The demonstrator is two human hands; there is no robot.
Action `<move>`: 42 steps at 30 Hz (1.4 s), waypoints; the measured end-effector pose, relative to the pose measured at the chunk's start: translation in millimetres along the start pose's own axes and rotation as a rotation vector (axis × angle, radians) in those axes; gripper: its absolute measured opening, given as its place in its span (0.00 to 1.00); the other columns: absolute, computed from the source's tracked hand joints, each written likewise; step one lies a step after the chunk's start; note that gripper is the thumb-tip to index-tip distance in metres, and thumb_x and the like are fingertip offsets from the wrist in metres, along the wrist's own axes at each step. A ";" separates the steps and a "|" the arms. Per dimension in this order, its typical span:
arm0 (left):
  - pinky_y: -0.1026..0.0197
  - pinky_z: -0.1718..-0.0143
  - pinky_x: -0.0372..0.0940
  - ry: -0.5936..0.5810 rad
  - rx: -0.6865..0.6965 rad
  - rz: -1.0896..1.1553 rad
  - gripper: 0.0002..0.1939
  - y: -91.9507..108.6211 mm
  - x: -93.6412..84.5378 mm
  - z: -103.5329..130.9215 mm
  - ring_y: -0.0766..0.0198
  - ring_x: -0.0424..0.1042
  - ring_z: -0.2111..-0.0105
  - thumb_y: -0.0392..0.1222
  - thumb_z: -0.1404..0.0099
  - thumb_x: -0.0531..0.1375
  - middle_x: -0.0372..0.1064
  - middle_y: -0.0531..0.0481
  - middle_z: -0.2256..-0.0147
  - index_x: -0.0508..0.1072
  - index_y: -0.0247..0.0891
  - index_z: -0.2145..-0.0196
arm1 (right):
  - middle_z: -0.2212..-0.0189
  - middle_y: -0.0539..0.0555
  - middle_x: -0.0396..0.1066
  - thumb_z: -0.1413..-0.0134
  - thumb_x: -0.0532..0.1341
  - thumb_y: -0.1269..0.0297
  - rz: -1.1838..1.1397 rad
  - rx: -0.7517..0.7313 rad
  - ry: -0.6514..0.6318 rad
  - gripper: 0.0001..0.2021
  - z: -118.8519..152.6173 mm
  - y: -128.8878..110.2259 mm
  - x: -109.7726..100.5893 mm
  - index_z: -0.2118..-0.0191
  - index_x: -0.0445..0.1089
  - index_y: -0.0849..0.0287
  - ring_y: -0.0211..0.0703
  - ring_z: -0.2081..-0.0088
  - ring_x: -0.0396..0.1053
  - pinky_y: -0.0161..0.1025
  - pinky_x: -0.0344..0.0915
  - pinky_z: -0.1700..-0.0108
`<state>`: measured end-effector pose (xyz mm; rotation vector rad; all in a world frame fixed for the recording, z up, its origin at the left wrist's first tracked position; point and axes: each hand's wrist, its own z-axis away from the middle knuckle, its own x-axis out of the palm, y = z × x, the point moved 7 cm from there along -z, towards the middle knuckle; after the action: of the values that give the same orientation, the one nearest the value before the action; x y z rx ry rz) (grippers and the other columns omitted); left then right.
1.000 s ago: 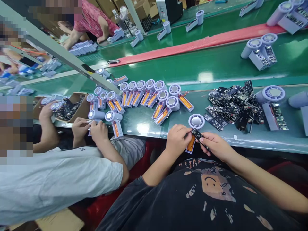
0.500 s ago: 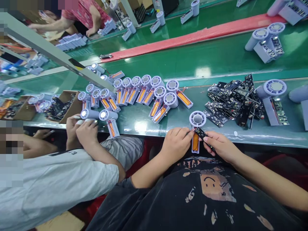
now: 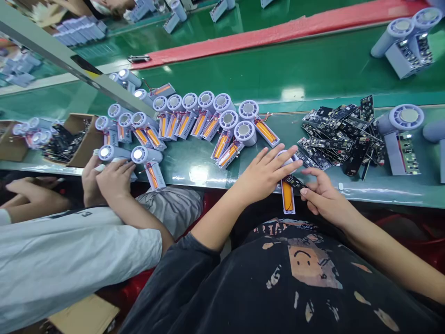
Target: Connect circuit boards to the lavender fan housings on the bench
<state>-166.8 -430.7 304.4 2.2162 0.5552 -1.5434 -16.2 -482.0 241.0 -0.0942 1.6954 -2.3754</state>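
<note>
My left hand (image 3: pixel 266 174) lies across the round head of a lavender handheld fan housing (image 3: pixel 288 211), fingers stretched out and spread, covering most of the head. Its open handle points toward me over the table edge, with an orange battery (image 3: pixel 287 195) showing inside. Between thumb and fingers, my right hand (image 3: pixel 327 195) pinches one end of a narrow black circuit board (image 3: pixel 294 182). The board's other end reaches over the top of the handle, beneath my left fingers. Whether the board is wired to the housing is hidden.
A pile of black circuit boards (image 3: pixel 342 134) lies right of the fan. Several similar housings (image 3: pixel 222 102) stand left, and another housing (image 3: pixel 405 118) stands far right. A co-worker's hands (image 3: pixel 111 178) work at the left. Behind runs a green surface with a red strip (image 3: pixel 243 39).
My left hand has gone from pinching near the board's end to spreading over the fan head. My right hand still holds the board, its index finger now lifted. The view has shifted slightly.
</note>
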 end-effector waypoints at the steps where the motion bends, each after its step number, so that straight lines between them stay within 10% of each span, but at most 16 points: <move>1: 0.46 0.37 0.60 -0.036 -0.010 0.018 0.30 -1.7 4.2 -3.9 0.49 0.58 0.33 0.28 0.32 0.55 0.59 0.45 0.32 0.62 0.46 0.35 | 0.70 0.46 0.68 0.39 0.60 0.52 0.138 -0.094 0.063 0.23 1.6 -7.6 -7.2 0.41 0.58 0.50 0.35 0.79 0.62 0.35 0.59 0.76; 5: 0.47 0.44 0.63 -0.083 -0.174 0.083 0.26 -13.4 6.9 -10.0 0.49 0.66 0.45 0.41 0.32 0.64 0.65 0.43 0.40 0.67 0.48 0.38 | 0.61 0.56 0.72 0.33 0.55 0.61 0.705 -0.420 0.247 0.15 15.0 -42.4 -17.0 0.46 0.73 0.53 0.46 0.60 0.71 0.44 0.67 0.59; 12: 0.51 0.46 0.65 -0.054 -0.255 0.288 0.23 -20.5 5.6 -8.9 0.54 0.67 0.51 0.43 0.38 0.69 0.64 0.44 0.50 0.72 0.44 0.46 | 0.67 0.56 0.71 0.31 0.55 0.49 1.158 -0.482 0.269 0.21 15.6 -57.4 -8.5 0.45 0.77 0.52 0.45 0.68 0.68 0.39 0.55 0.71; 42: 0.42 0.41 0.66 -0.031 -0.363 0.285 0.19 10.4 2.2 1.9 0.46 0.68 0.42 0.40 0.36 0.66 0.66 0.39 0.40 0.73 0.40 0.47 | 0.64 0.56 0.67 0.35 0.62 0.58 1.103 -0.523 0.386 0.11 13.1 -54.3 -10.5 0.53 0.81 0.47 0.50 0.59 0.60 0.45 0.51 0.60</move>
<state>-162.2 -440.3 302.5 1.8975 0.4463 -1.2209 -11.4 -475.1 297.2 0.9890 1.7681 -1.1582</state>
